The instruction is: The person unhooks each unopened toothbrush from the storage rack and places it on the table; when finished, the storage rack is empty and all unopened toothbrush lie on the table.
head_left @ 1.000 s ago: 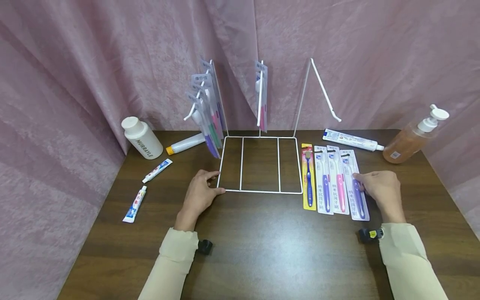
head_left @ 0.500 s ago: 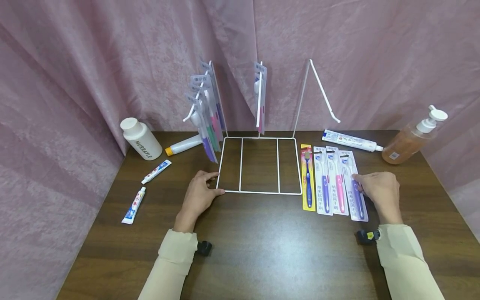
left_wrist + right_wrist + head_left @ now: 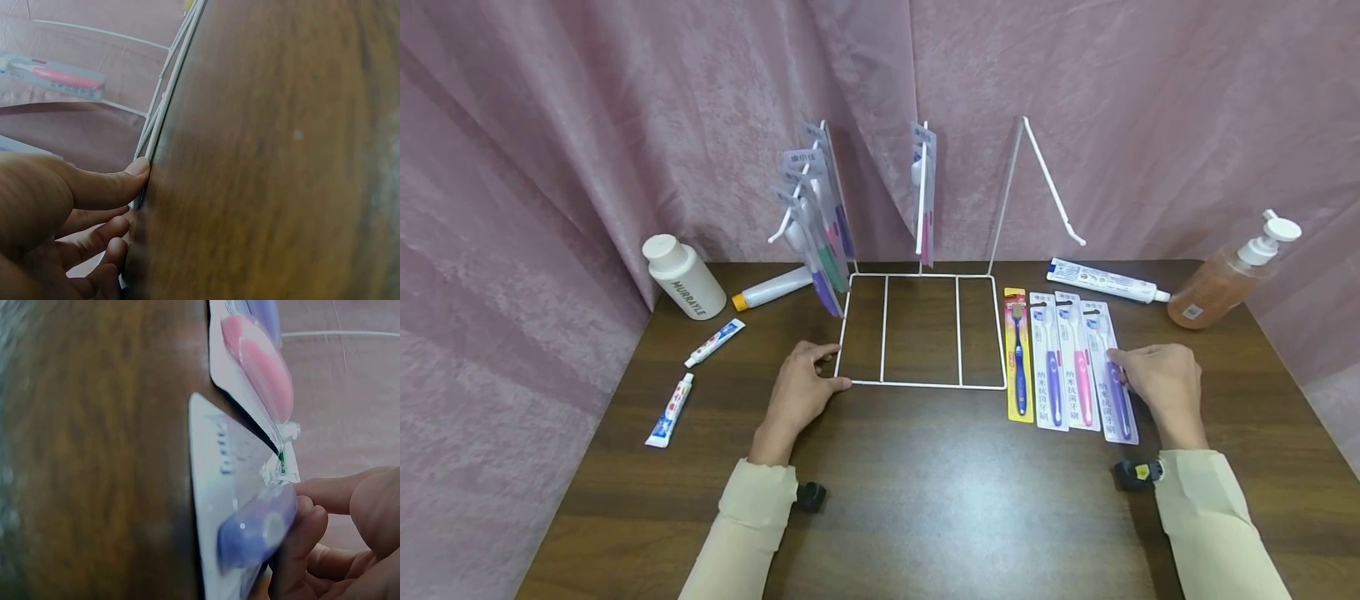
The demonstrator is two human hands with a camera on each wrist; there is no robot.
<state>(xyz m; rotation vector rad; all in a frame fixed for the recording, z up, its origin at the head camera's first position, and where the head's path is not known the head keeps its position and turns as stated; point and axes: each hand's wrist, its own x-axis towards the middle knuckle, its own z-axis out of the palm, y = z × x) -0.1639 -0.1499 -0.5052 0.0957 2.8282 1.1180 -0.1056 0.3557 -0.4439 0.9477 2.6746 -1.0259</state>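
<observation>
My left hand [image 3: 803, 387] is at the front left corner of a white wire display rack [image 3: 925, 384], thumb and index finger gripping the wire. In the left wrist view, the thumb [image 3: 112, 184] lies against the rack's wire with the other fingers curled beside it. My right hand [image 3: 1163, 379] pinches the right edge of a packaged toothbrush [image 3: 1107, 371] with a purple handle, which lies on the table at the end of a row. Seen from the right wrist, the fingertips [image 3: 306, 509] are at the clear blister beside the purple handle [image 3: 256, 531].
Left of the held pack lie pink [image 3: 1077, 360] and purple [image 3: 1048, 361] packaged toothbrushes and a yellow-carded one [image 3: 1019, 354]. Other packs hang on the left hook [image 3: 812, 217] and middle hook [image 3: 925, 196]. Toothpaste tubes [image 3: 1108, 280], a white bottle [image 3: 683, 277] and a pump bottle [image 3: 1232, 271] stand or lie around.
</observation>
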